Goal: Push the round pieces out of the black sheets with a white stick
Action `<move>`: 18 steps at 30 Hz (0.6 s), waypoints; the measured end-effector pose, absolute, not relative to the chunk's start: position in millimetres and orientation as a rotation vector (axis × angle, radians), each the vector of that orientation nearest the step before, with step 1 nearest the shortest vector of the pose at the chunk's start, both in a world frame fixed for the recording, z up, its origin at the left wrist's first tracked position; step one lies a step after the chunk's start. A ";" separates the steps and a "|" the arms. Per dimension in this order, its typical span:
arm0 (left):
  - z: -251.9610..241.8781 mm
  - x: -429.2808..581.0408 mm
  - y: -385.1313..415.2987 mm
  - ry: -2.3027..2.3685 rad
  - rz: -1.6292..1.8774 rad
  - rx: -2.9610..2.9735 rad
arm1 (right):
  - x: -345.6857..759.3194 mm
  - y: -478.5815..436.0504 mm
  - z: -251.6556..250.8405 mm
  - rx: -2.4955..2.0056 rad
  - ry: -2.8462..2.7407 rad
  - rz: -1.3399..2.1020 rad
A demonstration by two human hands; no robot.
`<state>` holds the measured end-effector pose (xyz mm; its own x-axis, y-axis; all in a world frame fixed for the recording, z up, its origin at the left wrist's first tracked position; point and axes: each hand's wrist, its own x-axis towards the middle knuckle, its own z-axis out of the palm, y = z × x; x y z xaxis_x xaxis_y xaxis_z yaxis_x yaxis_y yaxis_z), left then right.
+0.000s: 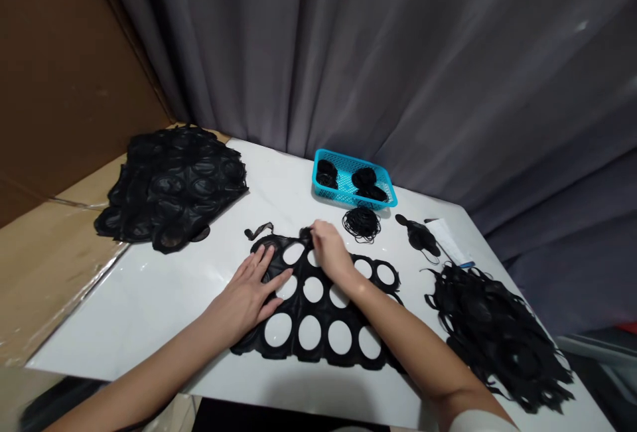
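Observation:
A thin black sheet (324, 316) with rows of round holes lies flat on the white table. My left hand (256, 289) rests on its left side with the fingers spread, pressing it down. At the sheet's far edge, my right hand (323, 241) has its fingers pinched together over a small bunched black piece (306, 236). What exactly sits between those fingertips is partly hidden. A curled black strip (259, 230) lies just beyond my left hand. Part of the sheet is covered by my right forearm.
A blue basket (318, 193) holding black bundles stands near the curtain, with a coil of black cords (361, 224) before it. A stack of black sheets (172, 186) lies at left, and a heap of black scraps (497, 332) at right, near a white paper (448, 241).

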<state>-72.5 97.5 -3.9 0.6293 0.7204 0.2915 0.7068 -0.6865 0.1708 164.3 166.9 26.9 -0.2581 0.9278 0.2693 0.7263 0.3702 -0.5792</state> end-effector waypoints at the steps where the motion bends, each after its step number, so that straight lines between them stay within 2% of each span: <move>1: -4.1 -72.4 97.7 1.230 0.538 2.795 | 171.9 176.9 31.9 -1.428 -1.971 0.433; 6: -3.1 -76.0 95.3 1.236 0.595 2.810 | 175.4 203.9 54.7 -1.326 -1.828 0.404; 12: -7.9 -93.1 87.0 1.485 0.735 2.711 | 117.7 182.1 37.7 -0.996 -2.269 0.616; 18: -9.6 -101.4 83.2 1.429 0.717 2.727 | 105.9 172.0 27.0 -0.967 -2.187 0.920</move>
<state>-101.4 83.2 -9.6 0.4884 0.7754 0.4003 0.7844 -0.5911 0.1879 105.9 172.0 27.0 -0.5749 0.7884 0.2188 0.3951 0.5016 -0.7696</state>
